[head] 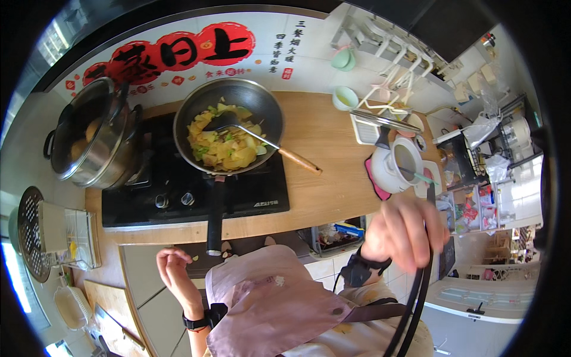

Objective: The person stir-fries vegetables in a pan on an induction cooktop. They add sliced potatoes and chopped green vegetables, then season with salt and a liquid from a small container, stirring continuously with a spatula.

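Observation:
My left hand (174,270) hangs in front of the counter's edge, fingers loosely curled, with nothing seen in it. The wok's black handle (215,223) sticks out to its right, apart from it. Blurred, my right hand (403,234) is raised beside black straps (417,294); I cannot tell whether it holds anything. Behind that hand stands a white pot (386,172) with a green-handled utensil (419,175) in it. The wok (273,111) sits on the gas cooktop (241,201), holding sliced potatoes (227,151) with green pieces. A wooden-handled spatula (299,160) rests in the food.
At left, a lidded steel steamer pot (109,163) stands on the cooktop. A glass lid (386,120) leans on a rack near a pale green bowl (345,98). Below the counter is a waste bin (319,243). A cleaver (113,323) lies on a cutting board (105,292).

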Motion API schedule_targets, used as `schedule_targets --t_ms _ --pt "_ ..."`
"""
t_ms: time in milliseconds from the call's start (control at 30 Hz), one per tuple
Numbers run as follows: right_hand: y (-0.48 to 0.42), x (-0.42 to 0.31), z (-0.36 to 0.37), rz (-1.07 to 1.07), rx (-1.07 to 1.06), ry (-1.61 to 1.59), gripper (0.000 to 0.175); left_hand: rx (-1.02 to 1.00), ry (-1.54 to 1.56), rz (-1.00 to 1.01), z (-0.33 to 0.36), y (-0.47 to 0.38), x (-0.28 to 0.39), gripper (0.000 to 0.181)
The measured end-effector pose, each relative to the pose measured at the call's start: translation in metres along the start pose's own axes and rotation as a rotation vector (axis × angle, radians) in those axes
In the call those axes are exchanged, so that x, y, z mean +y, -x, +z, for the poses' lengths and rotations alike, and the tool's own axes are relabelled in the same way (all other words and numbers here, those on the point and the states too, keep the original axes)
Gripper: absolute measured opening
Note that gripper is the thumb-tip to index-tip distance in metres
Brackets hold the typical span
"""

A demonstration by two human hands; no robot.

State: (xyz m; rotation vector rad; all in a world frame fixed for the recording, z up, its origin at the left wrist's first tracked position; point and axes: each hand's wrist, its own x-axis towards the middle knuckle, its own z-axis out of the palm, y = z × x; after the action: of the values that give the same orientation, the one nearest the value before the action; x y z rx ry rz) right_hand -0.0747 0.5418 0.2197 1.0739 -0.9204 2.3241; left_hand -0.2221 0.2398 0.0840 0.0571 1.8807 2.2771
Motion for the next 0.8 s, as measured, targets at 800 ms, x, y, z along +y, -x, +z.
schedule_targets --t_ms 800 --pt "0.073 0.095 -0.138 0.83 0.121 2.554 0.055 -0.154 0.29 -0.353 -0.011 -0.036 0.015 0.025"
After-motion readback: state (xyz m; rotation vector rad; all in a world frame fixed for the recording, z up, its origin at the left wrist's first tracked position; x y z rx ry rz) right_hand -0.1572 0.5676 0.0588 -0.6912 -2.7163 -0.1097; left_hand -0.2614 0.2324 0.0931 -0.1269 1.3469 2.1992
